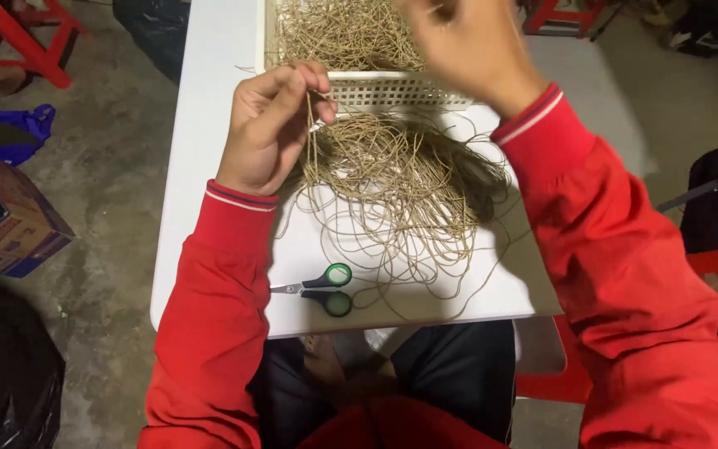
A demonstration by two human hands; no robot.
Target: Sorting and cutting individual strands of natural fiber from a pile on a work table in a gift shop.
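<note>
A loose tangle of thin tan cord (pixel 400 187) lies spread on the white table (pixel 209 125). My left hand (pixel 272 125) hovers over its left side, fingers pinched on a few strands that hang down into the pile. My right hand (pixel 467 46) is raised and blurred above the white perforated basket (pixel 400 90), which holds more of the same cord; its fingers look closed, but the top edge of the view cuts them off. Both arms wear red sleeves.
Small scissors with green handles (pixel 326 291) lie near the table's front edge. A cardboard box (pixel 2 216) and a blue bag (pixel 10 133) sit on the concrete floor at left. Red stools (pixel 35 33) stand at the back left and at right.
</note>
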